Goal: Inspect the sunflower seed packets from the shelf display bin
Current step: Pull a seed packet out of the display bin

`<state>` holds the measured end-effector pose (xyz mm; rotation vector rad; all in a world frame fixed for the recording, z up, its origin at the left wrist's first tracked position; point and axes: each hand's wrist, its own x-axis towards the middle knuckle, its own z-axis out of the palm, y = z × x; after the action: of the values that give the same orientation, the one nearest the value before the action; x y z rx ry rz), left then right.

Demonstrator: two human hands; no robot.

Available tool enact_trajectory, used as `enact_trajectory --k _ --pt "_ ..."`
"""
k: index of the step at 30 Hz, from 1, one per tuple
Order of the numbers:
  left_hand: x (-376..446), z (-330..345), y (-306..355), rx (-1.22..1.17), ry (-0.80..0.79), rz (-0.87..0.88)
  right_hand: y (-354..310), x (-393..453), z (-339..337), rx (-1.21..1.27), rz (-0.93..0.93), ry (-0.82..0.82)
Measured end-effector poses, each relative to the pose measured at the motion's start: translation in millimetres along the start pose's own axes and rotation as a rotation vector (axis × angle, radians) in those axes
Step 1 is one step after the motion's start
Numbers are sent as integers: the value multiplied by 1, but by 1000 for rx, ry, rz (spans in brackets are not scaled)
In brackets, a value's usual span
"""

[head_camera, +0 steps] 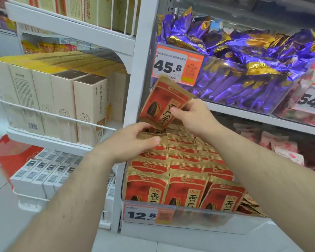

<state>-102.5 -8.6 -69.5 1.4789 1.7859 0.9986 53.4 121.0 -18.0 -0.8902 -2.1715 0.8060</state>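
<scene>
Two hands at the display bin (198,213) of sunflower seed packets, viewed from the head camera.

Left of the bin, cream cartons (62,99) stood in a white wire rack (49,115), with white barcoded boxes (44,171) on the tier beneath. At the bin's rear left corner, the left hand (129,142) reached among the packed rows of red-and-gold packets (182,164), its fingers curled onto their top edges; whether they gripped one could not be told. Just above the bin's back rows, the right hand (193,115) pinched a single raised packet (164,104) by its right edge between thumb and fingers, the packet tilted with its printed face toward the camera. On the bin's front lip sat a price tag (144,214) reading 12.8. Above and right of the bin, purple foil sweets (253,70) filled a clear tray.
</scene>
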Motion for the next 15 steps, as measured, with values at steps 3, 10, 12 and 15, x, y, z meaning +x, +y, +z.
enact_trajectory --k 3,10,12,15 --pt "7 -1 -7 34 -18 -30 7 5 3 -76 -25 -37" --pt "8 0 -4 107 -14 -43 13 24 18 -419 25 -222" --pt "7 0 -4 102 -19 -40 10 32 22 -536 49 -306" --pt "7 1 -6 98 -33 -44 6 46 27 -526 48 -286"
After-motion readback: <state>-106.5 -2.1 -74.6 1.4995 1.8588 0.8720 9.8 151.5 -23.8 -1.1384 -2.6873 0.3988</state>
